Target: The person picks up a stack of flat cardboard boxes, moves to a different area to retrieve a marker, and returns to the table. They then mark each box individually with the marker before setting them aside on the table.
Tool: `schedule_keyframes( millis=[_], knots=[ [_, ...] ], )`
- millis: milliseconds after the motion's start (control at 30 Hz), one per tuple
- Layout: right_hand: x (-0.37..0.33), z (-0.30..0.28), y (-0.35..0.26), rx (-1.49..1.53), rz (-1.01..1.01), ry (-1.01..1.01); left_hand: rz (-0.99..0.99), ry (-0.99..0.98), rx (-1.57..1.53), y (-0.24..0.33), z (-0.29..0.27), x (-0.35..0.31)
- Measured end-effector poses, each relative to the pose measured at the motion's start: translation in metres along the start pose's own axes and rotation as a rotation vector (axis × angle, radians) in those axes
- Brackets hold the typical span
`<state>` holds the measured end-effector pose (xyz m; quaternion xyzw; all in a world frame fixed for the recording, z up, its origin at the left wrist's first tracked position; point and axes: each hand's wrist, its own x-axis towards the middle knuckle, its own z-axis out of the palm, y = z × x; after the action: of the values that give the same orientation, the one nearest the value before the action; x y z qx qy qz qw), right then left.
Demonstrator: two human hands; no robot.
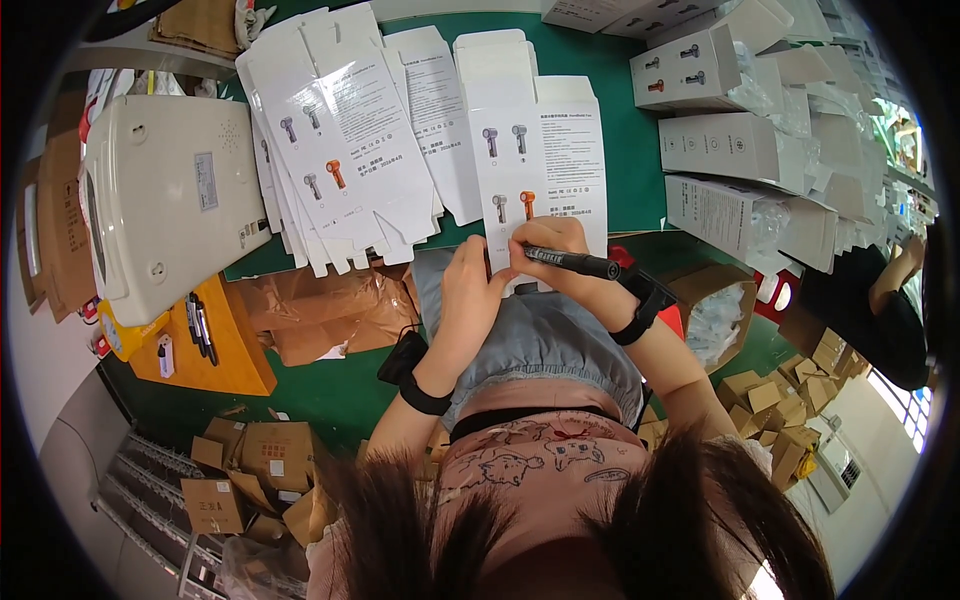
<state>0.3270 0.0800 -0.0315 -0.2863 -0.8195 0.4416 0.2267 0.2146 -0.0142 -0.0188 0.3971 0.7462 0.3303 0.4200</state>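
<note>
While I am monitoring remotely through the head view, the green table point(635, 150) is carrying a stack of flat white cartons point(365, 130) and, to the right of it, the working carton point(572, 165), which is lying flat at the near edge beneath both hands. The left hand point(467, 295) is resting half curled at the carton's lower edge; whether it is pinching the card I cannot tell. The right hand point(550, 240) is gripping a black marker point(578, 263) with bent fingers, its tip being hidden from me. In my judgement, sound marking is calling for the left hand to be bracing the panel, with the marker bearing lightly and the wrist avoiding fresh ink. As to materials, the card is appearing thin, smooth and faintly glossy, with straight creases and cut flaps; the marker is looking rigid and cylindrical
</note>
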Motion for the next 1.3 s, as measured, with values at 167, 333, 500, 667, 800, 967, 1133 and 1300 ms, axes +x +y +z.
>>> schedule_keyframes(
  millis=[167,333,500,667,800,967,1133,1300],
  knots=[
    [0.001,-0.009,-0.009,0.095,0.108,0.026,-0.011,-0.004,-0.048,0.001,-0.001,0.001],
    [0.010,-0.028,-0.021,0.324,0.231,0.328,0.031,0.062,-0.006,-0.003,-0.007,0.002],
    [0.026,-0.048,-0.021,0.356,0.172,0.425,-0.099,0.085,-0.037,0.004,-0.036,-0.010],
    [0.037,-0.059,-0.004,0.231,0.173,0.474,-0.180,0.148,-0.458,0.001,-0.108,-0.016],
    [0.049,-0.048,-0.002,0.197,0.257,0.409,0.053,0.584,0.354,0.003,-0.130,-0.014],
    [0.057,-0.026,0.014,0.248,0.385,0.303,0.234,0.633,0.355,0.007,-0.093,-0.006],
    [0.062,-0.021,0.014,0.119,0.317,0.282,0.062,0.218,0.052,0.004,-0.038,-0.006],
    [0.062,-0.019,0.015,0.102,0.311,0.271,0.002,-0.011,0.075,0.003,-0.012,-0.005]
  ],
)
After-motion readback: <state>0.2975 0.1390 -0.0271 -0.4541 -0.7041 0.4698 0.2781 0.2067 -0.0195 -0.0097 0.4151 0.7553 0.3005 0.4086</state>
